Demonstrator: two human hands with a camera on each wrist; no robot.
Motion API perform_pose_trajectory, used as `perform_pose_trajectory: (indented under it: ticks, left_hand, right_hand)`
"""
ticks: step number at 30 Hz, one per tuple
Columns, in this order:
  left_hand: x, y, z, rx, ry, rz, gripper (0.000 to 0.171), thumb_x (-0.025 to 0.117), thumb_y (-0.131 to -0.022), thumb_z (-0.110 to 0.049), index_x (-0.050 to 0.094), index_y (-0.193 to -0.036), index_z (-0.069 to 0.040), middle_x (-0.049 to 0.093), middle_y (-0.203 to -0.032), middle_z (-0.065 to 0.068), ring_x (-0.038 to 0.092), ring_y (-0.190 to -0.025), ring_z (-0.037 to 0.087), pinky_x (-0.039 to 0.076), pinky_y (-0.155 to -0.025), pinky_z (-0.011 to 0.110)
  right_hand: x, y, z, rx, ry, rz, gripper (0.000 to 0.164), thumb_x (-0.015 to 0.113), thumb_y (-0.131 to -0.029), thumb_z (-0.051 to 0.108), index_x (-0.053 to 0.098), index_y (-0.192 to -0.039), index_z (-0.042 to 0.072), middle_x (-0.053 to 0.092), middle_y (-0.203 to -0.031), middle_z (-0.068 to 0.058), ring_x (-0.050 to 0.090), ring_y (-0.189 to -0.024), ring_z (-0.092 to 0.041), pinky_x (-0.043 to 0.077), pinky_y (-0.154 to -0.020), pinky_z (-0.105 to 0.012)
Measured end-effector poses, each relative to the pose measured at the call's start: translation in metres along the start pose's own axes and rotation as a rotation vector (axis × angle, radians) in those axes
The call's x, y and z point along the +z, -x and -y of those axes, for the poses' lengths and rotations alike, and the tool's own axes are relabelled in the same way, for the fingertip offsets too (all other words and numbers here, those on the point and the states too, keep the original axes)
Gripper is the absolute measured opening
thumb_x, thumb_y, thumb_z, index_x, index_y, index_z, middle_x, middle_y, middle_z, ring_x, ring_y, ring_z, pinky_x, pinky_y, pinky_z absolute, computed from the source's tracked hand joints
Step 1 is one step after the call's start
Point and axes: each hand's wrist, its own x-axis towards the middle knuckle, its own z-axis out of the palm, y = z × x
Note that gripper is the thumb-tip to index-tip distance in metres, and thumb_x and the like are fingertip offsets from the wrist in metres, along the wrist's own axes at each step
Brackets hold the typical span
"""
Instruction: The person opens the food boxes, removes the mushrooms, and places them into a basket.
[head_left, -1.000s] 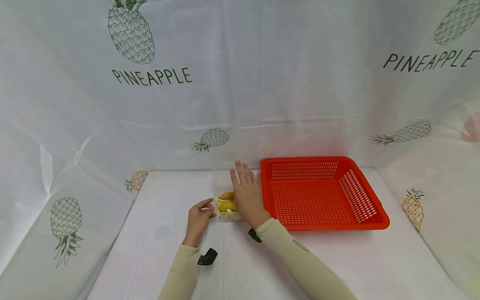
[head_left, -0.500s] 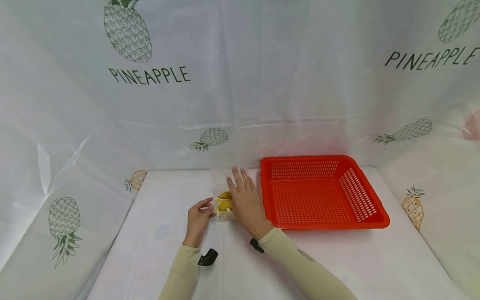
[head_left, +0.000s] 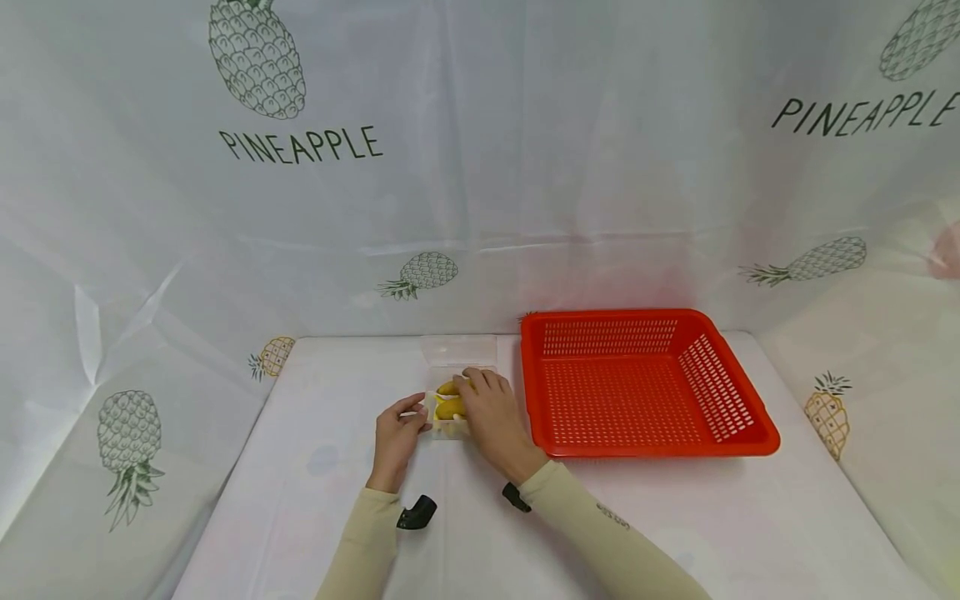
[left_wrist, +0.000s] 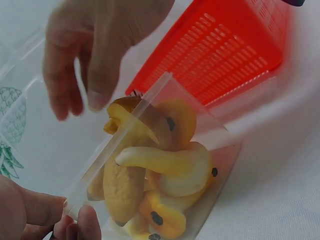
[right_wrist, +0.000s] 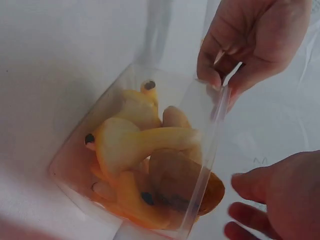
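A small clear plastic box (head_left: 442,432) stands on the table, holding several yellow banana-shaped pieces (head_left: 450,409) with dark tips. In the left wrist view, one longer brownish-yellow piece (left_wrist: 122,195) leans near the rim. My left hand (head_left: 396,440) pinches the left rim of the box between thumb and fingers, clearest in the right wrist view. My right hand (head_left: 497,421) hovers over the right side, its fingers bent downward and apart. Nothing shows between those fingers in either wrist view. From the head, the right hand hides part of the contents.
Right of the box sits a large red plastic basket (head_left: 651,452). A clear flat panel (head_left: 459,350), seemingly a lid, extends behind the box. Pineapple-printed white sheeting (head_left: 480,192) rises at the back and sides.
My right hand's fingers have gone from stretched out against the clear panel to bent down over the yellow pieces. The panel now lies lower behind the box. My left hand keeps its pinch.
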Motion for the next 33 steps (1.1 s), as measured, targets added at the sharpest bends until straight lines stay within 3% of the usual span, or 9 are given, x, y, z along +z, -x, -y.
perform_pose_trajectory:
  ticks: [13,20,25,33]
  left_hand:
    - [0.0,-0.001,0.002,-0.008,0.002,-0.012,0.034,0.062,-0.101,0.007,0.066,-0.134,0.012,0.061,-0.105,0.016,0.067,-0.085,0.017,0.066,-0.077,0.028]
    - [0.0,0.0,0.004,-0.006,-0.001,-0.01,0.033,0.062,-0.102,0.004,0.064,-0.134,0.013,0.06,-0.106,0.016,0.066,-0.084,0.014,0.065,-0.074,0.023]
    - [0.0,0.0,0.004,-0.009,0.0,-0.014,0.033,0.062,-0.102,0.004,0.065,-0.134,0.013,0.06,-0.106,0.015,0.065,-0.081,0.012,0.064,-0.073,0.02]
    - [0.0,-0.002,0.004,0.004,0.0,-0.012,0.033,0.062,-0.101,0.006,0.066,-0.133,0.013,0.061,-0.105,0.016,0.069,-0.089,0.026,0.067,-0.078,0.03]
  right_hand:
    - [0.004,-0.006,-0.003,0.062,0.059,0.108,0.035,0.079,-0.095,0.021,0.073,-0.128,0.01,0.065,-0.128,-0.008,0.057,-0.121,-0.028,0.052,-0.11,-0.043]
    - [0.002,-0.014,-0.008,0.062,0.064,0.18,0.04,0.086,-0.089,0.018,0.072,-0.126,0.01,0.066,-0.128,-0.008,0.058,-0.118,-0.029,0.053,-0.108,-0.043]
    - [0.0,-0.022,-0.013,0.062,0.045,0.243,0.033,0.087,-0.088,0.015,0.077,-0.119,0.012,0.067,-0.125,-0.006,0.058,-0.113,-0.028,0.054,-0.103,-0.041]
    - [0.003,-0.034,-0.019,0.087,0.005,0.256,0.026,0.089,-0.086,0.015,0.081,-0.111,0.014,0.071,-0.116,-0.004,0.06,-0.105,-0.025,0.057,-0.094,-0.037]
